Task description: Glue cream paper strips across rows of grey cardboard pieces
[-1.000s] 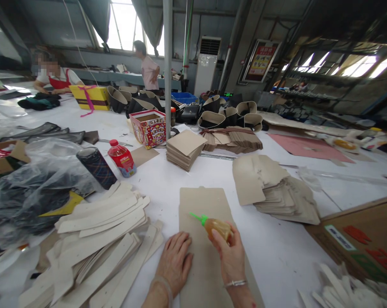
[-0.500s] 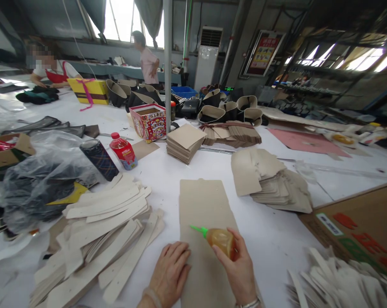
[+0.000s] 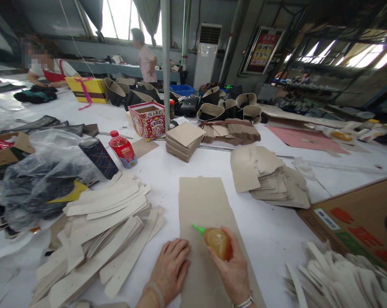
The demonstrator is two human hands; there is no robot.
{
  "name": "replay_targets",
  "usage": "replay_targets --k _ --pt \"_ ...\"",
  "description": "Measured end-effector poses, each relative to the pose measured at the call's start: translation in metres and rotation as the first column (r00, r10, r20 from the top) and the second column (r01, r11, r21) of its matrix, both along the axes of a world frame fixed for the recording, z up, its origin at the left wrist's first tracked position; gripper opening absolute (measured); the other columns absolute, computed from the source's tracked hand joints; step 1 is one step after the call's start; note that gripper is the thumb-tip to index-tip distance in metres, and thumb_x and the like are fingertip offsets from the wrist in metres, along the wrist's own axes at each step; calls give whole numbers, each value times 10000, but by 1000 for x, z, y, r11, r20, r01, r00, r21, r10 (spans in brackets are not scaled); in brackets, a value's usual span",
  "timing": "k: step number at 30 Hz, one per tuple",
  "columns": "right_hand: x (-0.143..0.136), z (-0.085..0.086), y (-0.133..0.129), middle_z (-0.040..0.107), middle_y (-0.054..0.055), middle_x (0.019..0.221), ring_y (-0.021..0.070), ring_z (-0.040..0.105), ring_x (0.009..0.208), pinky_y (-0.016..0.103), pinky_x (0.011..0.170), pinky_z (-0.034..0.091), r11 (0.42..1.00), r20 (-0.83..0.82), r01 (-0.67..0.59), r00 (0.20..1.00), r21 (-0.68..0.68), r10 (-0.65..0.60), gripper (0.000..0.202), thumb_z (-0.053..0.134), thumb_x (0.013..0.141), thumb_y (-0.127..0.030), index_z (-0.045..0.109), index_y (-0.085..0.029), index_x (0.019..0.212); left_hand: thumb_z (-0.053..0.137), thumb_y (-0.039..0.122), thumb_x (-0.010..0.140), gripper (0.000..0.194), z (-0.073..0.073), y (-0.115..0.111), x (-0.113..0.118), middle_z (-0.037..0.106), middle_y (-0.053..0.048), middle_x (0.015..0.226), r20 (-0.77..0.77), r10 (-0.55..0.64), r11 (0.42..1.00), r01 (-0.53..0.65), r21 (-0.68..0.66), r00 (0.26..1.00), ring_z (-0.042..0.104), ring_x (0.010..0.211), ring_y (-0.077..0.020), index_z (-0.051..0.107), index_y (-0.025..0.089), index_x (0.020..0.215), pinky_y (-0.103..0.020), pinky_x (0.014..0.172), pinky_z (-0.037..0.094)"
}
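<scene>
A long beige board lies flat on the white table, running away from me. My right hand is wrapped round a soft bottle of amber liquid, whose green nozzle points left, over the board. Palm down, my left hand rests at the board's left edge, its fingers stretched out and holding nothing. Left of it is a spread pile of pale strips.
Beige pieces are stacked at the right, near a cardboard box. Farther back stand a square stack, a red bottle, a patterned box and a pole. Two people are beyond.
My right hand has shifted slightly left and down with the bottle, which is turned a little. The camera view has moved slightly; my left hand stays at the board's edge.
</scene>
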State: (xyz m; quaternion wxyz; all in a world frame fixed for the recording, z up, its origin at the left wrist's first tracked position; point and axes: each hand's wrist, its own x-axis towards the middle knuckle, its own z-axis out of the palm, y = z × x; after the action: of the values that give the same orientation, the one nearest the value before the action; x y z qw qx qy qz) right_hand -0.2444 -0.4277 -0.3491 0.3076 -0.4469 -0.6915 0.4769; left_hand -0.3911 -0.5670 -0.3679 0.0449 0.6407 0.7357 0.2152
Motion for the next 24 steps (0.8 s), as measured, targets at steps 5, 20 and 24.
replay_targets --k 5,20,24 --pt "0 2 -3 580 50 1141 254 543 1048 401 950 416 999 -31 7 999 -51 -8 585 717 593 -337 524 -233 1136 447 209 833 323 -1 0 0 564 -50 1187 -3 -5 1000 5 6 1000 481 1111 -187 503 222 1151 -367 921 418" --pt "14 17 -11 663 34 975 231 627 885 357 786 518 840 -275 124 911 -527 -308 684 768 554 -355 451 -220 1145 448 163 806 228 7 -2 5 622 -61 1030 53 38 986 -46 163 998 544 987 -181 567 206 995 -366 865 433" --pt "33 15 -18 653 56 1001 238 626 894 344 790 519 916 -174 115 965 -385 -194 694 742 586 -377 429 -208 1181 429 162 823 234 11 -14 8 605 -72 1059 72 5 996 -12 93 997 535 989 -182 556 201 1016 -390 886 425"
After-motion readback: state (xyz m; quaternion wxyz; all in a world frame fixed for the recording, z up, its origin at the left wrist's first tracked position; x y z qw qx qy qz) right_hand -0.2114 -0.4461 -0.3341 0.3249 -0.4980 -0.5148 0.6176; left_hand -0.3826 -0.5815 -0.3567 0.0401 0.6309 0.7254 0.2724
